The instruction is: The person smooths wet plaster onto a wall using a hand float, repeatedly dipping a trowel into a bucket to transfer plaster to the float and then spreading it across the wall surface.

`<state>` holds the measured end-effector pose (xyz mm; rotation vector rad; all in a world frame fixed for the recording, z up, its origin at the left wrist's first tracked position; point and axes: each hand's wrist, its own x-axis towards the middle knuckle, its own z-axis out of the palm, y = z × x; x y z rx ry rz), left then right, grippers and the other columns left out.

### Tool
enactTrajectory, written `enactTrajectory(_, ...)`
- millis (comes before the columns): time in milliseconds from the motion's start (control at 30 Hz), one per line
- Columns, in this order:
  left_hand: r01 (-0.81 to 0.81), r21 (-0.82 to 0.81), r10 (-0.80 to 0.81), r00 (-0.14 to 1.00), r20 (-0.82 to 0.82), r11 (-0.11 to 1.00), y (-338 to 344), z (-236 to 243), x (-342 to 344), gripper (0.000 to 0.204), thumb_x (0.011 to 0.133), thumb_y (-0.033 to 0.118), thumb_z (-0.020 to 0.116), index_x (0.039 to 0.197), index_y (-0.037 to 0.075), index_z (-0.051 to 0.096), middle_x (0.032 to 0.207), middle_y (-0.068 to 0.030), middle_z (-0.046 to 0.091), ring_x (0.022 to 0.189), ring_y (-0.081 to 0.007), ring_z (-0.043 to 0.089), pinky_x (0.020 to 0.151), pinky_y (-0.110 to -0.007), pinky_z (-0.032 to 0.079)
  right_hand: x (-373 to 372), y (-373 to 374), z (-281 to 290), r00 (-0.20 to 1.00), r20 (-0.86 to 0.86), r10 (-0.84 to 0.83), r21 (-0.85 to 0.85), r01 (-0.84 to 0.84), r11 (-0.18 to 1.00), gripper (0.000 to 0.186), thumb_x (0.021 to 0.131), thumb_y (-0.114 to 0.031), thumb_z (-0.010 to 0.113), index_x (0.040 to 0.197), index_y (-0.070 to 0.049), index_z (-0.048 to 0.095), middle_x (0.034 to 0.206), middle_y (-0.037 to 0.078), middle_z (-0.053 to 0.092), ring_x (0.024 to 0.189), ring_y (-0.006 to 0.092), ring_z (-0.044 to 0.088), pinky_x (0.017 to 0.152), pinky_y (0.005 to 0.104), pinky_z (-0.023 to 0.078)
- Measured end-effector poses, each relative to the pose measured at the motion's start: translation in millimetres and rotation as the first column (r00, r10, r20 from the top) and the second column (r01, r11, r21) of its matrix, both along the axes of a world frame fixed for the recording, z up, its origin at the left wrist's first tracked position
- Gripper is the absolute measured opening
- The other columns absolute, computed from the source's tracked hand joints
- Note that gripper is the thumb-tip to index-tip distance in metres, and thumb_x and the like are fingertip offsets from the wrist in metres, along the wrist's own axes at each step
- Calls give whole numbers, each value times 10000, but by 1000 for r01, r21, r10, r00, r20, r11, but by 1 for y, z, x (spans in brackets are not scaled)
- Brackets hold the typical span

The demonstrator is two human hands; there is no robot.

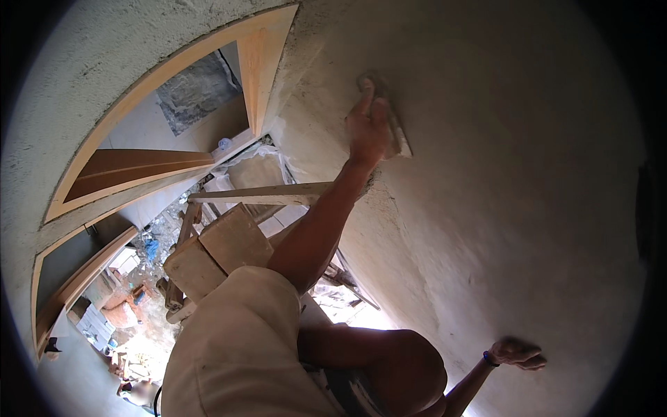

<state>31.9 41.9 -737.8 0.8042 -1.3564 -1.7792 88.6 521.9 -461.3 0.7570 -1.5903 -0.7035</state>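
Observation:
My left arm reaches up across the middle of the view. My left hand (368, 131) is closed around the handle of a plastering trowel (397, 139). The trowel lies against a grey-brown plastered wall (500, 187), its blade partly hidden by the hand. At the lower right is my right hand (517, 353), a dark band at its wrist. Its fingers reach out beside the same wall, with no tool visible in them. Shade there hides whether the palm touches the plaster.
Wooden scaffolding with a pale beam (257, 192) and planks (236, 240) stands below my left arm. To the left, wooden frames (257, 69) surround openings in a rough wall. Far below, the floor is littered with plastic sheeting and rubble (149, 250); another person (139, 393) is at the lower left.

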Motion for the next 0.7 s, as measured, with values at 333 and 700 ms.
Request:
enactTrajectory(333, -7, -56, 3, 998, -69, 998, 24, 9, -6, 520, 999, 230, 494, 1413, -75, 418, 696, -25, 504, 635, -76, 456, 597, -246, 423, 0, 5, 0, 998, 63, -6, -57, 10, 998, 556, 1040, -386, 300, 1439, -13, 398, 1532, 242, 289, 1424, 404, 248, 1129, 586, 220)
enactTrajectory(700, 70, -91, -62, 994, 87, 993, 118, -40, 33, 537, 985, 243, 514, 1433, -35, 413, 1013, -213, 639, 922, -305, 629, 848, -404, 486, 2, -20, -5, 997, 52, -61, -47, 63, 997, 577, 1049, -407, 247, 1472, -27, 342, 1559, 227, 230, 1456, 388, 169, 1137, 589, 192)
